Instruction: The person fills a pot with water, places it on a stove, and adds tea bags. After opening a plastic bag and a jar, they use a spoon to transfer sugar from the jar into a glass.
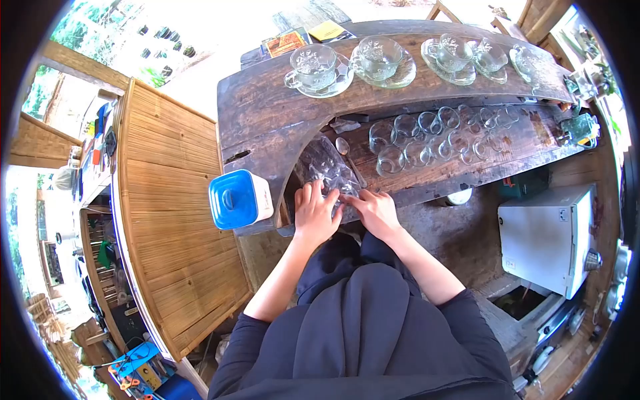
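- Hands: 2. Left hand (pixel 316 212) palm down, fingers bent and slightly apart on the plastic; right hand (pixel 375 212) narrower, fingertips at its near edge. Firm grip on either side: could not tell.
- Clear plastic (pixel 325 167): 1 crumpled piece, on the lower shelf (pixel 427 179) at its left end, under the fingers of both hands.
- Spoon (pixel 343 147): 1, just right of the plastic, bowl toward the far side.
- Patterned glass cups (pixel 315 65): 5, upright on saucers in a row along the upper counter (pixel 267 110).
- Plain glasses (pixel 391 160): more than a dozen, right of the spoon, about two rows; overlapped, exact count unclear.
- Container (pixel 265 197) with blue lid (pixel 233 199): 1, left of the left hand, at the counter's near left corner.
- Booklets: at least 2, one orange (pixel 285 44), one yellow (pixel 328 31), beyond the cups.
- White box-like unit (pixel 539 237): 1, well right of the hands.
- In the way: curved counter edge, close by the plastic's left side; spoon and glasses crowded the right.
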A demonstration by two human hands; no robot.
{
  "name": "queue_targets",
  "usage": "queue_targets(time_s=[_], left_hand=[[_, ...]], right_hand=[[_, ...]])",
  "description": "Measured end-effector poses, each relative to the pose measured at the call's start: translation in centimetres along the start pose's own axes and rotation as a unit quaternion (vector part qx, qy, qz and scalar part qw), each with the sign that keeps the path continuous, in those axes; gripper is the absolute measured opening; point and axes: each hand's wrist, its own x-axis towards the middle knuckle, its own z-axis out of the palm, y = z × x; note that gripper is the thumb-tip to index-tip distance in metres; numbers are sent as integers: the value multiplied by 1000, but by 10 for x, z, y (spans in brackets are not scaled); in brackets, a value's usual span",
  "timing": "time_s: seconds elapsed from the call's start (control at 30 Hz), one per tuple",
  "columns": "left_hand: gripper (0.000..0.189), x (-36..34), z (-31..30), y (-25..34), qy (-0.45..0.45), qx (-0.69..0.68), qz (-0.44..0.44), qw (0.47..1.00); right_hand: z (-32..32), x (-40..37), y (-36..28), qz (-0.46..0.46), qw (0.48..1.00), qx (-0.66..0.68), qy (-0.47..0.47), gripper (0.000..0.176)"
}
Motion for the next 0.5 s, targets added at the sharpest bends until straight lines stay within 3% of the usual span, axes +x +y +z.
queue_targets(time_s=[0.17,0.23,0.37,0.47,0.5], left_hand=[[33,-4,-5,-10,-15,-8,-32,999],[33,-8,-8,-13,-21,-34,38,998],[32,-20,-6,-9,-35,-57,33,997],[33,-24,0,-11,1,-47,-21,999],[34,-25,-1,-10,25,-30,-54,998]], right_hand=[[14,9,2,-30,999,-6,27,20],[12,15,6,-37,998,0,50,14],[10,22,14,39,998,50,21,11],[5,25,25,128,940,313,-39,23],[10,23,28,127,940,313,-42,23]])
